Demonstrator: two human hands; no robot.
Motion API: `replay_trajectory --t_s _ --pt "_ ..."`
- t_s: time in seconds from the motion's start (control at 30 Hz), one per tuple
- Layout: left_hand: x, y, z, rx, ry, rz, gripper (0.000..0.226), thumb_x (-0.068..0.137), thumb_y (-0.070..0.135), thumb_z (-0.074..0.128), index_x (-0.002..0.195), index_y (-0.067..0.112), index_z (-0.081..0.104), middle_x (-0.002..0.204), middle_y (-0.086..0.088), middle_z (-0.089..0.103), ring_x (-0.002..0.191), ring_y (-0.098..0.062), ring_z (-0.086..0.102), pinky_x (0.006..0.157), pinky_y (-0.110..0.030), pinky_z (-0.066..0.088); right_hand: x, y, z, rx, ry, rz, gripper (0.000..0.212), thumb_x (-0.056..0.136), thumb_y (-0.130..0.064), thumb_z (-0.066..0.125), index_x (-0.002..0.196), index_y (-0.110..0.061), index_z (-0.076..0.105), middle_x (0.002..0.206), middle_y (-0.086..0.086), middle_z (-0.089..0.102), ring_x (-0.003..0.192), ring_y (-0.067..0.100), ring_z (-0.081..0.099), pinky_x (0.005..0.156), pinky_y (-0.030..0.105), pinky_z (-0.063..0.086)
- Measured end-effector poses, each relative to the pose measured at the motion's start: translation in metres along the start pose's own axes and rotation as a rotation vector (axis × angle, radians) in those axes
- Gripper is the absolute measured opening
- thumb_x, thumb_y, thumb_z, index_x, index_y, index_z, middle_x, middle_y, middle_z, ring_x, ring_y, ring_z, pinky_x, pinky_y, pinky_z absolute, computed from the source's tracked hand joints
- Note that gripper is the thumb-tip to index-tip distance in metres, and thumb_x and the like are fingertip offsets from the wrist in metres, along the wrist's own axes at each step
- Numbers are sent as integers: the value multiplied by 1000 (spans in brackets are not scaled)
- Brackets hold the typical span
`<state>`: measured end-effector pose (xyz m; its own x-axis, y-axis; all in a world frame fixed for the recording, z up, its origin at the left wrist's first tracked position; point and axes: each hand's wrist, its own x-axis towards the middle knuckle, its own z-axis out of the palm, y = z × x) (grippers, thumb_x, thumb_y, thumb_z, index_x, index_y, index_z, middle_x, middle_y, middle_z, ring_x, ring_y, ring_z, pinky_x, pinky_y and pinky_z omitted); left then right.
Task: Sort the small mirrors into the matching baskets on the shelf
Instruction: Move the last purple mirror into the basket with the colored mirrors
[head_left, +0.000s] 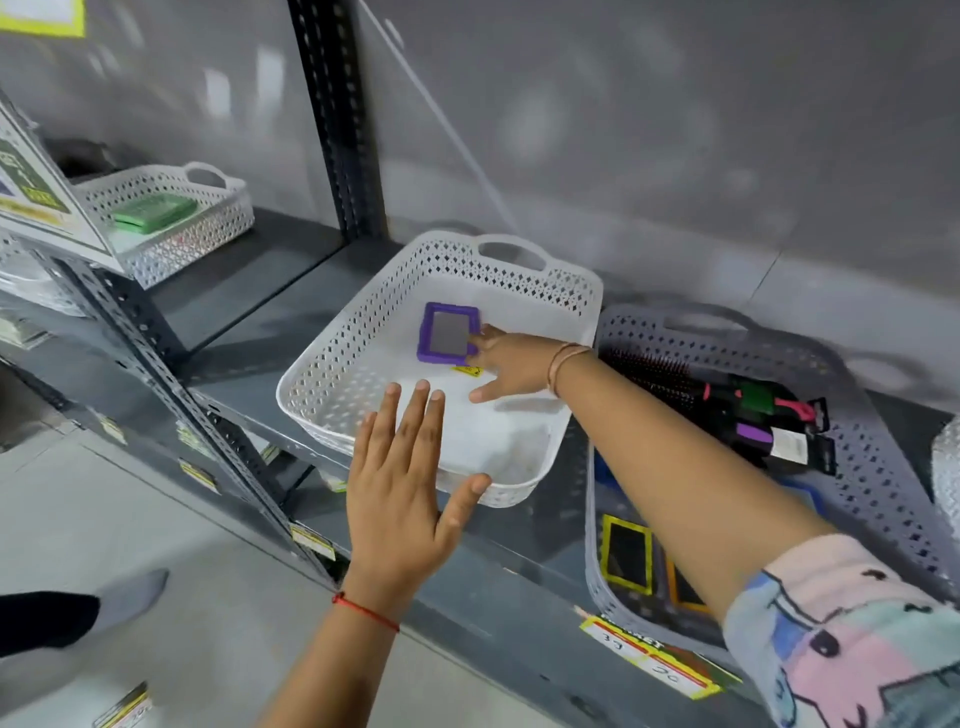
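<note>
A small purple-framed mirror (448, 333) lies in the white basket (358, 364) on the grey shelf. My right hand (511, 364) reaches into that basket, its fingertips on the mirror's right edge. My left hand (405, 483) hovers flat with fingers spread over the basket's near rim and holds nothing. On the right, a grey basket (883, 467) holds a yellow-framed mirror (626, 553), an orange-framed one (683, 592) partly hidden under my arm, and hairbrushes (743, 410). A green mirror (153, 214) lies in a white basket (208, 218) at the far left.
A dark metal shelf upright (337, 119) stands behind the baskets, and another slanted post (171, 364) runs along the shelf front. Price labels (649, 654) stick to the shelf edge. A sign (31, 182) hangs at the upper left. A person's foot (78, 613) shows on the floor.
</note>
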<state>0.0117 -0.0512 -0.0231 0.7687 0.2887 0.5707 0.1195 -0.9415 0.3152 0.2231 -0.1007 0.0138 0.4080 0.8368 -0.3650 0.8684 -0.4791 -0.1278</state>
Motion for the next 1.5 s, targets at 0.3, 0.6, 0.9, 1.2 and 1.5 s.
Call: replay_trajectory --t_s 0.3,0.6,0.9,1.2,1.5 --pt "-1 1 4 -16 36 -27 78 91 63 17 133 3 43 141 -10 39 135 -27 24 110 -42 16 6 6 -9 128 80 107 86 63 -48 77 132 -13 41 149 11 31 137 29 29 111 41 33" --pt "2 4 0 -27 9 -57 80 90 64 15 134 3 42 141 -11 37 135 -25 22 111 -39 13 10 3 -5 242 50 188 90 51 -41 86 122 -12 40 119 9 54 109 29 54 93 42 49" --pt "0 8 -4 -50 -18 -53 82 89 66 16 140 4 32 147 -12 28 139 -26 13 114 -33 4 -25 0 -12 326 338 123 121 42 -42 88 139 -13 22 116 12 53 114 30 49 92 33 43" --pt "-15 92 -8 -217 -52 145 83 91 63 17 141 -3 23 148 -19 22 139 -29 11 113 -42 9 -140 18 -21 367 623 161 126 48 -25 90 145 -7 13 151 13 29 138 24 29 111 24 23" --pt "-49 168 0 -258 -270 313 81 91 63 19 136 -2 37 132 -21 50 123 -36 45 108 -38 18 -261 53 10 412 673 380 127 46 -20 91 145 -7 13 150 12 30 137 23 30 107 19 23"
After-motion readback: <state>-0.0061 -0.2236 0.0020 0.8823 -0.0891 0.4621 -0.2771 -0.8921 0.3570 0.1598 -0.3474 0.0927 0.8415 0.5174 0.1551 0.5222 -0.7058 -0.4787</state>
